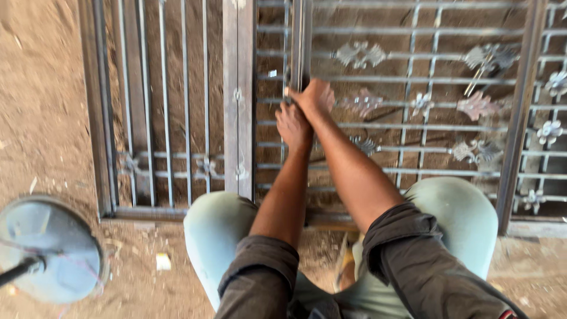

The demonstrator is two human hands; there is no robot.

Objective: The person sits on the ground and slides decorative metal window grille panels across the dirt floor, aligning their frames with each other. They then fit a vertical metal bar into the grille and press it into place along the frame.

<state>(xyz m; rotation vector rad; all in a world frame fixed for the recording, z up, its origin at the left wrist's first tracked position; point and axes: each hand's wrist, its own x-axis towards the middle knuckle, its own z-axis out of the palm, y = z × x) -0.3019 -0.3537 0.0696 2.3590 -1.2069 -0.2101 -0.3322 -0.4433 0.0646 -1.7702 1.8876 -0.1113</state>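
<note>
A metal gate grille (413, 106) with bars and flower-shaped ornaments lies flat on the sandy ground in front of me. My right hand (314, 95) is closed on a loose metal bar (300, 41) that lies across the grille and points away from me. My left hand (293, 125) sits just below it, fingers curled on the same bar. The picture is motion-blurred, so the exact grip is soft. Both sleeves are rolled up, and my knees in pale trousers are bent at the grille's near edge.
A second grille panel (159, 112) with plain upright bars lies to the left, joined at a flat central frame post (238, 94). A round grey disc on a dark stem (50, 251) stands at the lower left. Sandy ground (41, 94) with small debris lies all around.
</note>
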